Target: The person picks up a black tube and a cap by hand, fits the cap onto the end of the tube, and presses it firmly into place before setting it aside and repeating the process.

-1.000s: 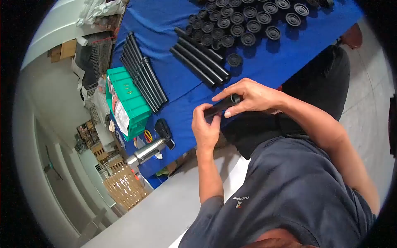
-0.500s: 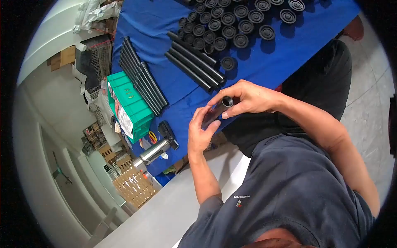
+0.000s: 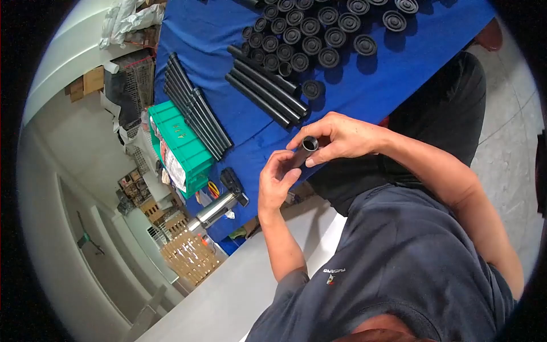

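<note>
A black tube point(image 3: 306, 149) is held between my two hands, its open round end facing up toward me. My left hand point(image 3: 276, 183) wraps round the lower part, thumb along the near side. Near the open end, my right hand point(image 3: 347, 137) grips the tube between thumb and fingers. The far end of the tube is hidden by my left hand. Just beyond my hands, several longer black tubes point(image 3: 265, 91) lie side by side on the blue cloth point(image 3: 364, 80). A single round black cap point(image 3: 312, 89) sits beside them.
Many round black ribbed caps point(image 3: 329, 57) stand at the back of the table. To the left lie thin black tubes point(image 3: 196, 111), a green crate point(image 3: 183, 139) and a silver and black power tool point(image 3: 219, 205). Scissors with yellow handles point(image 3: 213, 189) lie between them.
The tube has shifted slightly left and tilted, so its open end shows more. Both hands keep their hold; the view has moved a little.
</note>
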Action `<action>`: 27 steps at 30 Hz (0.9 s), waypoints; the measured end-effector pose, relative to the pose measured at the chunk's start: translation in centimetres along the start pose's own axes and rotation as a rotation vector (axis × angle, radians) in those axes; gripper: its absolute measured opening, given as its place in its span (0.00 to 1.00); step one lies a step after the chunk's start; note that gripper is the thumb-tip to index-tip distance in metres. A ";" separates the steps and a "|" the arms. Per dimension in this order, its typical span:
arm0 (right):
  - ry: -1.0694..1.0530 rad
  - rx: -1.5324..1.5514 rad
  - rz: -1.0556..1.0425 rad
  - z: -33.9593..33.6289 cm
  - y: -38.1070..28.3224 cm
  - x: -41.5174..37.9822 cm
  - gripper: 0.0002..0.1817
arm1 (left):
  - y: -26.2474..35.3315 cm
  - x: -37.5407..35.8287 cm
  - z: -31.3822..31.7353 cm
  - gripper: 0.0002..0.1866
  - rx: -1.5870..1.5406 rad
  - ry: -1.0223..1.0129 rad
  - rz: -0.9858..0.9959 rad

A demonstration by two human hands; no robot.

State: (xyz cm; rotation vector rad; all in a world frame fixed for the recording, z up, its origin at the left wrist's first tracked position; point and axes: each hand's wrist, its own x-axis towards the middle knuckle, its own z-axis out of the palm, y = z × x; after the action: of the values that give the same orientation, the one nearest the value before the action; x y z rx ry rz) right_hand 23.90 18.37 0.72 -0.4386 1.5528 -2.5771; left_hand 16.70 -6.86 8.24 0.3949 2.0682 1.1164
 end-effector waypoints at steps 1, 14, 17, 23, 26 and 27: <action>0.005 -0.015 -0.005 0.0 -0.1 0.0 0.22 | 0.0 0.1 -0.1 0.18 0.009 -0.013 0.030; 0.030 -0.290 -0.082 0.6 0.1 0.4 0.37 | -0.5 0.2 2.6 0.20 -0.677 0.120 0.380; 0.000 -0.347 -0.070 1.1 -0.9 0.5 0.35 | 0.4 0.0 3.3 0.19 -1.002 0.276 0.355; 0.053 -0.407 -0.153 1.1 0.2 0.6 0.22 | -3.4 -1.0 4.0 0.16 -0.934 0.244 -0.113; 0.056 -0.448 -0.090 1.3 -0.4 0.4 0.18 | -3.1 -2.1 4.6 0.18 -0.559 0.264 -0.154; 0.049 -0.457 -0.054 1.4 -0.6 0.4 0.18 | -3.0 -2.4 4.6 0.17 -0.430 0.256 -0.136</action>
State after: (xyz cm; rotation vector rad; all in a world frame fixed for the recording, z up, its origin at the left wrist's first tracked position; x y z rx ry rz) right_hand 23.97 17.38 1.98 -0.4604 2.1796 -2.2673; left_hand 21.91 -7.25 5.31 -0.1032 1.9577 1.5431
